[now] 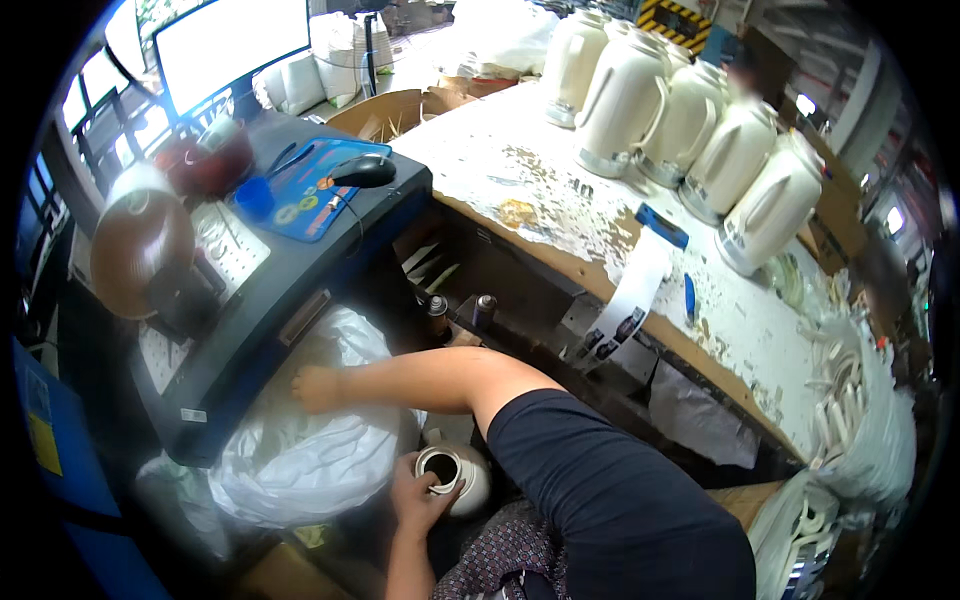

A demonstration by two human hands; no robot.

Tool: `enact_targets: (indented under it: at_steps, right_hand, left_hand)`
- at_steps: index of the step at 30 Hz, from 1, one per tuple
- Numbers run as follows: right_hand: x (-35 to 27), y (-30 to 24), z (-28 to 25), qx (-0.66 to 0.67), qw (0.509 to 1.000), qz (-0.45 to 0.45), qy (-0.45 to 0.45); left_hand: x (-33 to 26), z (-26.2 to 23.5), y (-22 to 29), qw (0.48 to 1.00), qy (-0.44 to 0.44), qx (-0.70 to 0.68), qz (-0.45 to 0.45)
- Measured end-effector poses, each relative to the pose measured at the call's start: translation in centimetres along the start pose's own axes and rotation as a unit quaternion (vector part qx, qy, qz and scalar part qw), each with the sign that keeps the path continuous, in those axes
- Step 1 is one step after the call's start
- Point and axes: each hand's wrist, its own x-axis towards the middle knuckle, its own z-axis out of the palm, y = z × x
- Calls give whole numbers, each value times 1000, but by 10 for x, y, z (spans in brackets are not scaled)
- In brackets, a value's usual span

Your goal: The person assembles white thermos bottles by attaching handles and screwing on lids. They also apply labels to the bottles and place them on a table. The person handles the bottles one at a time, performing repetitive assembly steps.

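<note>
A cream-white jug body (pixel 470 482) with a round open mouth stands low in front of me. My left hand (pixel 417 496) grips it at the neck, fingers around the rim. Across my front stretches my right arm, and my right hand (pixel 317 389) is at the mouth of a large white plastic bag (pixel 310 470) on the left. The fingers of that hand look curled down; anything in them is too small or hidden to make out. What lies inside the bag is only dimly visible.
Several cream jugs with handles (pixel 620 105) stand on the worn white table (pixel 560 170). A blue knife-like tool (pixel 690 298) and a paper strip with labels (pixel 630 300) lie there. A grey machine bench (pixel 300 270) carries a mouse (pixel 363 171). Bagged handles (pixel 840 400) sit right.
</note>
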Motion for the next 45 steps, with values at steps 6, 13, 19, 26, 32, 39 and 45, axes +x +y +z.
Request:
enact_targets:
  at_steps: [6, 13, 19, 26, 32, 39, 45]
  right_hand:
    - [-18, 14, -124, -14, 999, 28, -22]
    - [-186, -58, -249, 4, 992, 120, -24]
    - [-349, -147, -272, 158, 935, 215, -233]
    - [-254, -142, -442, 567, 736, 272, 249]
    - [-255, -162, -399, 405, 899, 64, 155]
    - [-230, -143, -402, 197, 976, -27, -85]
    - [-235, -139, -421, 211, 967, 24, -140]
  left_hand:
    - [0, 11, -22, 1000, 1, -3, -15]
    - [-19, 1, -3, 996, 13, -11, 87]
    - [-4, -45, 109, 972, 2, -101, 211]
    - [-1, -39, 154, 981, 64, -90, 162]
    - [1, -30, 175, 977, 58, -50, 197]
    - [-10, -17, 192, 975, 76, 13, 209]
    - [-10, -22, 208, 975, 75, 13, 207]
